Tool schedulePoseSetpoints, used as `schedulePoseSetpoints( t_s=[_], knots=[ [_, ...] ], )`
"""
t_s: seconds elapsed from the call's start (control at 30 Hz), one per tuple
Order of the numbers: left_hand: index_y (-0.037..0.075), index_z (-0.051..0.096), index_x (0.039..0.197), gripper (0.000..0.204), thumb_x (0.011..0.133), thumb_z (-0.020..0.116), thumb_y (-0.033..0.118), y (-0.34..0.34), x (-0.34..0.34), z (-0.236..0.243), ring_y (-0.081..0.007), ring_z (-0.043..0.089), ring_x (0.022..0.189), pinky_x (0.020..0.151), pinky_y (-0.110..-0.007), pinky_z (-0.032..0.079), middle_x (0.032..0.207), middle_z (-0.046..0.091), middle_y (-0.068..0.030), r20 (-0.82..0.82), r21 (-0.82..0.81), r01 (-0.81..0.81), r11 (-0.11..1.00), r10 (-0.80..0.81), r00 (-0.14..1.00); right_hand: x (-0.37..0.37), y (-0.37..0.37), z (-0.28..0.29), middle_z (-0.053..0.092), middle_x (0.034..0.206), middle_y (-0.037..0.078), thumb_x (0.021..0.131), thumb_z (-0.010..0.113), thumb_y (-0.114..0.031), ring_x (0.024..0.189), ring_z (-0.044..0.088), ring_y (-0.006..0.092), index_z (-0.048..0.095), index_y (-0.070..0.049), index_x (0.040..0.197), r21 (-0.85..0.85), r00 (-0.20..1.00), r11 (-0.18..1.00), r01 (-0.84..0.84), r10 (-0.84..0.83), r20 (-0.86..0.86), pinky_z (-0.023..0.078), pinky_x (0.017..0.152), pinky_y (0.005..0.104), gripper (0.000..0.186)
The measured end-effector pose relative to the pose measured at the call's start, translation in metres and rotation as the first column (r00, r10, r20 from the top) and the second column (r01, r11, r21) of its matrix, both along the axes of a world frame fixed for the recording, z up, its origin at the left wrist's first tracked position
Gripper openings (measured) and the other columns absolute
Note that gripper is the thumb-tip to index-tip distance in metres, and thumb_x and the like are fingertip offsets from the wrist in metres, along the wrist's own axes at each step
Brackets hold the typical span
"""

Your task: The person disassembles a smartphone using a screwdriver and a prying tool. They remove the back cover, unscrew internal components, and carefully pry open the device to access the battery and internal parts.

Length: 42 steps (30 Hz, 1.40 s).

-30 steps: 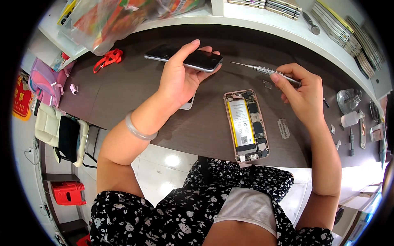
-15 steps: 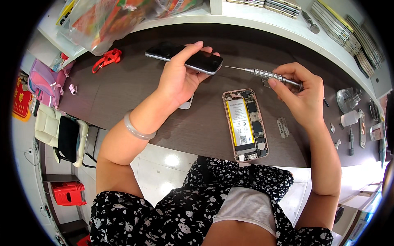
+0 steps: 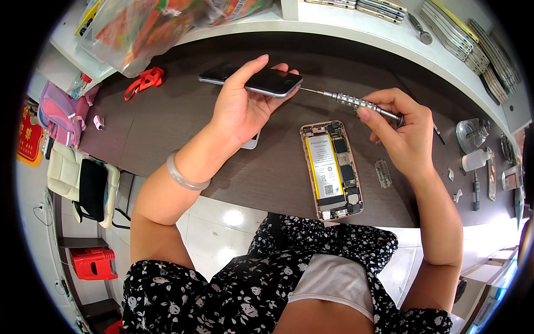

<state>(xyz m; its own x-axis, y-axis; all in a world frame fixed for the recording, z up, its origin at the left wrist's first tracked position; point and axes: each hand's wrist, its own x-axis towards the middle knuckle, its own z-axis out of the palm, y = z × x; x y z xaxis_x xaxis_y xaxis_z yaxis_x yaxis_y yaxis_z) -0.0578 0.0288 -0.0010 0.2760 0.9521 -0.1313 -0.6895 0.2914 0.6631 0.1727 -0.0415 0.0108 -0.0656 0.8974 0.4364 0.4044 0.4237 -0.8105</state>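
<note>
Phone (image 3: 277, 83) in left hand (image 3: 243, 104), battery (image 3: 325, 167) inside open housing (image 3: 352, 167)

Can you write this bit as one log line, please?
left hand: holds black phone | right hand: holds screwdriver, tip at black phone's end, contact unclear | table: open phone, battery showing

The smartphone (image 3: 275, 82) at twelve o'clock looks glassy and glossy. At two, the precision screwdriver (image 3: 351, 102) is shiny, textured metal.
</note>
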Motion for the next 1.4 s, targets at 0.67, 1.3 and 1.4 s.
schedulePoseSetpoints(
  t_s=[0.67,1.3,1.4],
  knots=[
    [0.001,0.054,0.085,0.015,0.085,0.06,0.015,0.001,0.001,-0.001,-0.0367,0.058,0.103,0.084,-0.042,0.055,0.099,0.06,-0.0201,0.011,-0.02,-0.012,1.0,0.012,1.0,-0.001,0.0,-0.002,0.065,0.064,0.003,0.079,0.07,-0.01,0.048,0.053,0.0028,0.063,0.001,0.083,-0.008,1.0,1.0,-0.009,0.008,-0.02,0.04,0.044,0.0172,0.013],
    [0.003,0.052,0.089,0.013,0.086,0.058,0.014,-0.003,0.003,-0.006,-0.0343,0.059,0.102,0.089,-0.043,0.051,0.1,0.061,-0.0174,-0.027,0.086,-0.08,0.993,0.082,0.996,-0.005,-0.005,-0.002,0.061,0.059,0.005,0.081,0.069,-0.018,0.045,0.054,0.0061,0.063,0.002,0.077,-0.196,0.999,0.98,0.03,-0.026,0.021,0.043,0.041,0.0216,0.021],
    [0.003,0.052,0.09,0.014,0.086,0.058,0.015,-0.004,0.004,-0.007,-0.0339,0.059,0.101,0.089,-0.042,0.051,0.1,0.061,-0.0172,-0.055,0.093,-0.097,0.991,0.103,0.993,-0.011,-0.004,-0.005,0.06,0.057,0.004,0.081,0.07,-0.018,0.045,0.053,0.0059,0.063,0.002,0.075,-0.108,0.993,0.993,0.047,-0.058,-0.103,0.042,0.04,0.0212,0.022]
  ],
)
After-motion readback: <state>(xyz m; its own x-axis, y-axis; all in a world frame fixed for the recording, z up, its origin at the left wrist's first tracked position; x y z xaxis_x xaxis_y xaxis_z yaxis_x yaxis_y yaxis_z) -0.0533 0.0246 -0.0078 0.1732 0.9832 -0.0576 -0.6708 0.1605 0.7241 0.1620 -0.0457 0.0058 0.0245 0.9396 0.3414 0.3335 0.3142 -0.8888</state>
